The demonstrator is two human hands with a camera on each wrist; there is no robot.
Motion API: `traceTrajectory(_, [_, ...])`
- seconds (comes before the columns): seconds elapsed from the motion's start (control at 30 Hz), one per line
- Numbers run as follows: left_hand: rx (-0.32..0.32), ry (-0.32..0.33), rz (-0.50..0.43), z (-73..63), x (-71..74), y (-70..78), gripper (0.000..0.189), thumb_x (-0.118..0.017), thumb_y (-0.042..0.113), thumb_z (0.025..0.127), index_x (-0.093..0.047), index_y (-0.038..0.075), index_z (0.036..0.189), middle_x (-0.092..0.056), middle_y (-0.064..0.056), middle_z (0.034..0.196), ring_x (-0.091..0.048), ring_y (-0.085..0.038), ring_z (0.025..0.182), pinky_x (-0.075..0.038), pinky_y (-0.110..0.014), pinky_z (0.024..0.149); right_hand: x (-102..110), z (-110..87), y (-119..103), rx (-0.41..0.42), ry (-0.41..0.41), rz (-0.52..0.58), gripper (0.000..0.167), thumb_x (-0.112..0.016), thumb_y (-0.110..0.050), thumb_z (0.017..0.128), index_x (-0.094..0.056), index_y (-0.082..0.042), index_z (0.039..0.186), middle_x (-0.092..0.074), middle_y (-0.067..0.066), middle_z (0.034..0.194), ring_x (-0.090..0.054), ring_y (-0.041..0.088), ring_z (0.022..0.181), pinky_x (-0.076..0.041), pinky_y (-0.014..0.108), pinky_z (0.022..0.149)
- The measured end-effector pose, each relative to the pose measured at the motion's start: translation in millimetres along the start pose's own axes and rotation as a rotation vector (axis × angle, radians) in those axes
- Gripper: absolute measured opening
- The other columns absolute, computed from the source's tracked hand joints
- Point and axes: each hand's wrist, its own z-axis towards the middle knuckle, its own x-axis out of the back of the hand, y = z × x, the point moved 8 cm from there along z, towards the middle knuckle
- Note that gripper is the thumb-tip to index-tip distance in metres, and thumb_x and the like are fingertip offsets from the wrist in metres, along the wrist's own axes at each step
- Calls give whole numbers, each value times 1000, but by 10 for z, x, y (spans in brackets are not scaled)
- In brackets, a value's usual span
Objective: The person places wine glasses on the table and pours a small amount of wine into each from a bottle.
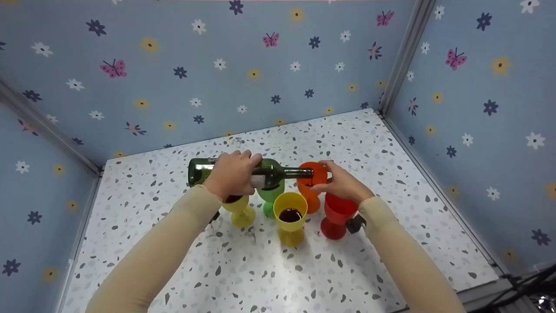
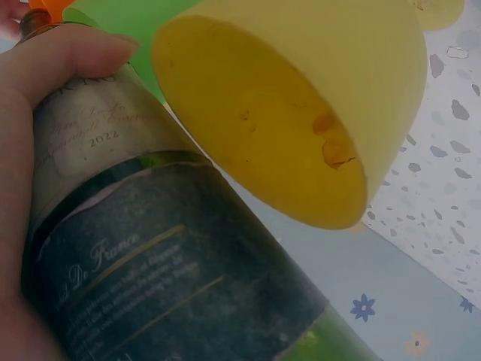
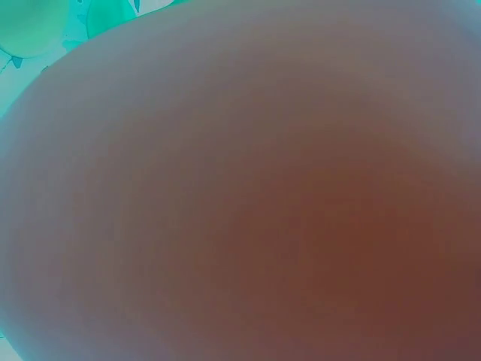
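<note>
My left hand [image 1: 234, 174] grips a green glass wine bottle [image 1: 273, 174] round its body, holding it nearly level with the neck toward the right. The bottle's mouth lies over the bowl of an orange goblet [image 1: 311, 202]. My right hand [image 1: 345, 182] holds that goblet at its rim between thumb and fingers. In the left wrist view, the bottle's dark label [image 2: 150, 248] shows beside a yellow goblet [image 2: 376, 90]. A large blurred surface fills most of the right wrist view, hiding the right hand's grip there.
A yellow goblet [image 1: 290, 230] with dark liquid stands in front. The red goblet [image 1: 333, 228] is below my right hand. A green goblet [image 1: 269, 206] and a pale yellow goblet [image 1: 242, 215] with dark liquid are partly behind the bottle and left hand. All stand on a speckled tabletop [image 1: 260, 278].
</note>
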Motion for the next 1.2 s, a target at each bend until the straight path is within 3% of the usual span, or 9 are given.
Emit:
traceTrajectory(0.43, [14,-25,4,-9,-12,-16,62,-80,31,62,-57,11,116,-62,-10,95,-60,-31,79,-52,-48,64,-2,-5,21,-34,8,-2,92,-84,-40,76,-33,-29,152,-46,5,147,-45,30,130,-30,63,106])
traceTrajectory(0.7, [8,-15,-9,-7,-11,-12,59,-79,29,63,-58,11,115,-61,-10,92,-59,-30,76,-52,-48,62,-3,-8,0,-13,-3,-10,89,-82,-38,79,-32,-27,152,-46,8,146,-56,28,119,-35,59,106])
traceTrajectory(1.2, [14,-21,-9,-6,-15,-12,59,-79,29,62,-57,12,114,-61,-9,92,-59,-30,76,-52,-48,63,-10,-2,-3,-14,0,-17,93,-83,-37,78,-31,-25,154,-41,9,152,-50,31,127,-31,62,107])
